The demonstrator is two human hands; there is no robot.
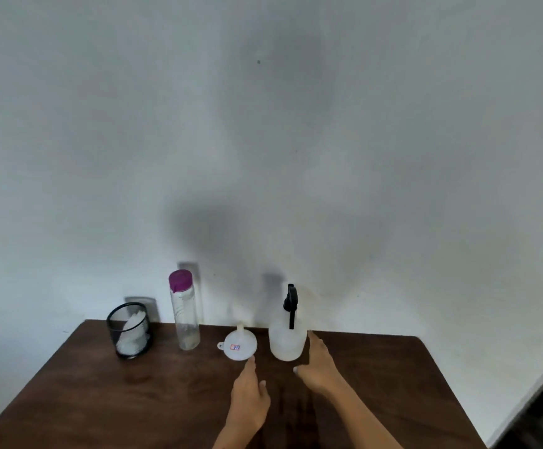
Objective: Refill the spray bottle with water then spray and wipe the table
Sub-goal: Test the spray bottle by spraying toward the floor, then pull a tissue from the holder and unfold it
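left hand [250, 395]: empty grip, fingers spread, near funnel [240, 346] | right hand [318, 364]: loose empty grip, just beside spray bottle [288, 338] | lower middle, brown surface [101, 400]

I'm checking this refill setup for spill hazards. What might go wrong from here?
The right hand reaches the spray bottle from the side; a push could tip it onto the funnel lying close beside it. The left hand nears that loose funnel and may knock it. The tall water bottle looks easy to topple.
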